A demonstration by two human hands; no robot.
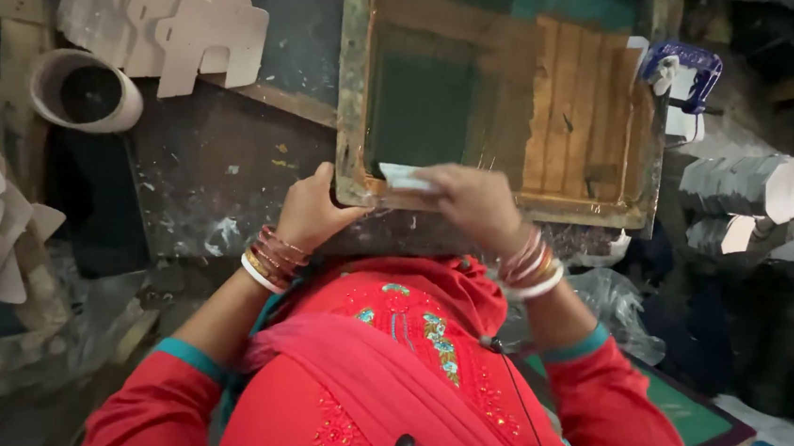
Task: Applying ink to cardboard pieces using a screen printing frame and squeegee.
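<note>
Head cam looking straight down: left hand (309,211) is clamped on the near-left corner of the wooden screen frame (348,85), fingers curled over its edge. Right hand (471,203) sits on the frame's near rail, fingers closed on a small pale card (405,177). Pretty cramped: white cutouts (183,27) and a round tub (85,92) off left, a blue clamp (687,68) at the right edge, card stacks (753,190) beyond.

light: dim, soft, from above | shadows: faint | blur: right hand (473,203) | edges: warped, dark
</note>
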